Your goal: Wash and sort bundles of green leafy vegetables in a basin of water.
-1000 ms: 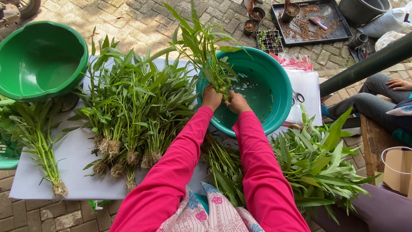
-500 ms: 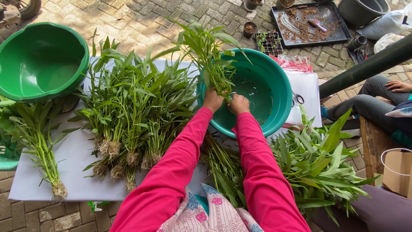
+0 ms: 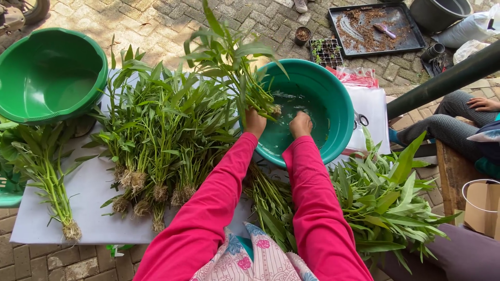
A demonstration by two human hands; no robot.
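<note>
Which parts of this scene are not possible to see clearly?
Head view:
- Fingers of the right hand: curled down into the round teal plastic basin.
- Roots of the leafy green bunch in the left hand: mostly covered by that hand.
- Seated person: cut off by the right edge.
</note>
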